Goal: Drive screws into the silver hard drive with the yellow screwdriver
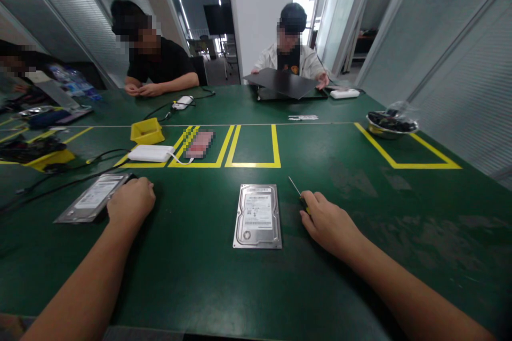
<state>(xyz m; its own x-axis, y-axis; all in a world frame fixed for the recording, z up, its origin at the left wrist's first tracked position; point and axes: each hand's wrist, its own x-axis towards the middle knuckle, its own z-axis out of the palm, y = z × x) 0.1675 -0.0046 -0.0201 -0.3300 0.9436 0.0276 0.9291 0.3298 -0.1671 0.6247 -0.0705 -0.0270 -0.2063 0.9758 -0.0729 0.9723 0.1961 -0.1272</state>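
Note:
A silver hard drive (pixel 258 218) with a white label lies flat on the green table in front of me, between my hands. At the left, my left hand (pixel 132 200) is closed at the right edge of a second hard drive (pixel 96 192), which looks slightly tilted; my fingertips are hidden behind the hand. To the right of the middle drive, my right hand (pixel 326 218) holds a screwdriver (pixel 295 186). Its thin metal shaft points forward and left, while most of the handle is covered by my fingers.
Beyond the drives are a yellow bin (pixel 147 131), a white power strip (pixel 151 153), a blurred phone (pixel 200 145) and black cables. A metal bowl (pixel 392 123) of dark parts stands at the far right. Across the table, one person handles a dark panel (pixel 284 83); others sit further left.

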